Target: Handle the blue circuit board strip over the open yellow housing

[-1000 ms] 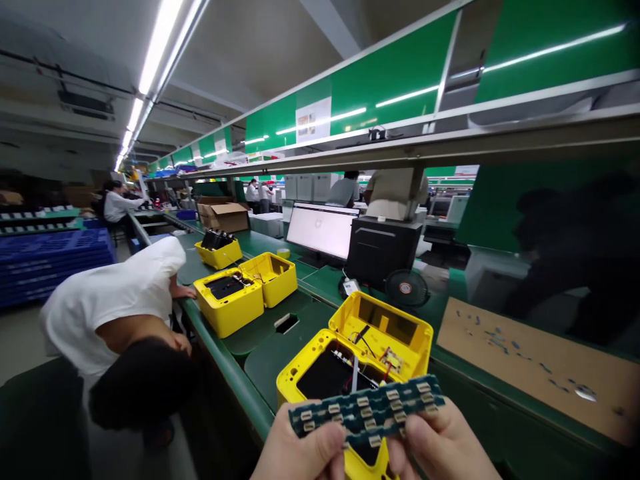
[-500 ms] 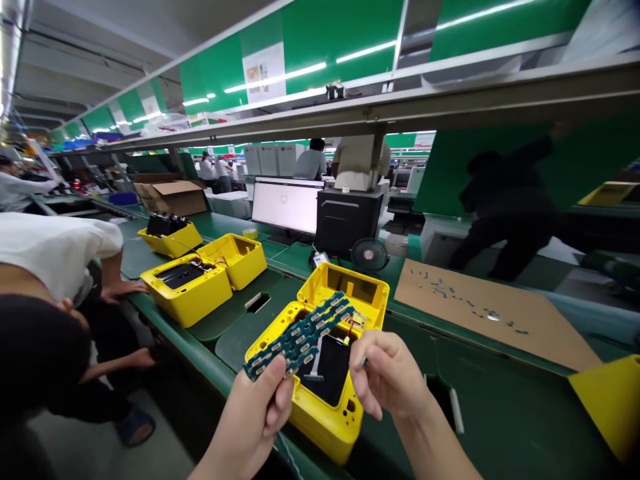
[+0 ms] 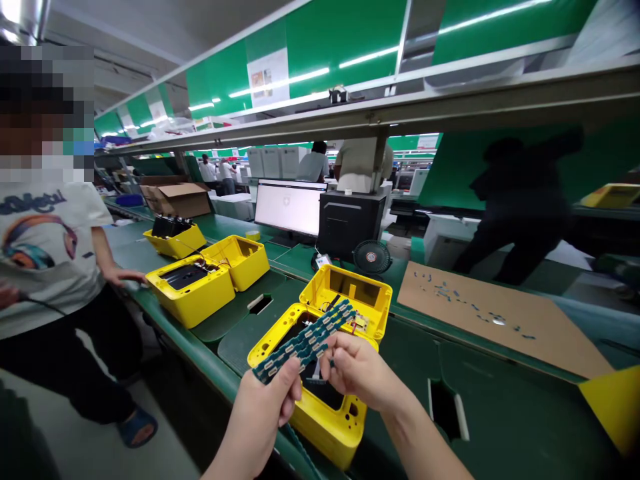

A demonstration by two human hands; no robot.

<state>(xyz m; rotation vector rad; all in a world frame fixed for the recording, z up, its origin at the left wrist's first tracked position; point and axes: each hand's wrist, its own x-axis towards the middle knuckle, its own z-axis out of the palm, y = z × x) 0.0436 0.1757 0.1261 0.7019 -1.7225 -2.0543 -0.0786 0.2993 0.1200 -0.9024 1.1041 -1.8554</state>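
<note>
The left hand [image 3: 267,403] is clamped on the near left end of the green board [image 3: 305,340], thumb across the top and fingers curled beneath. Taking it by one end seems meant to leave most of the panel uncovered, with its rows of pale connectors facing up where the person can see them. The board slants up and away to the right, and the thumb pressed flat probably keeps that long free end from dipping.

The right hand [image 3: 367,373] comes in at the board's near right edge, its fingers curled close and the tips touching or almost touching that edge. They hide the spot itself, so I cannot tell whether they pinch the board, a small piece of it, or nothing. Two-sided support would make sense here, as the left hand alone has little leverage on the far part.

The board therefore lies in the left grip by one end, runs beyond those fingers, and passes just in front of the right fingertips. It is held in the air over the yellow case [image 3: 327,427], whose raised lid [image 3: 383,307] stands behind. The case sits squarely before the person, likely for easy reach. To the right, small pieces [image 3: 443,292] lie scattered on a cardboard sheet [image 3: 550,333], perhaps put there to keep them off the bench [image 3: 500,407].
</note>
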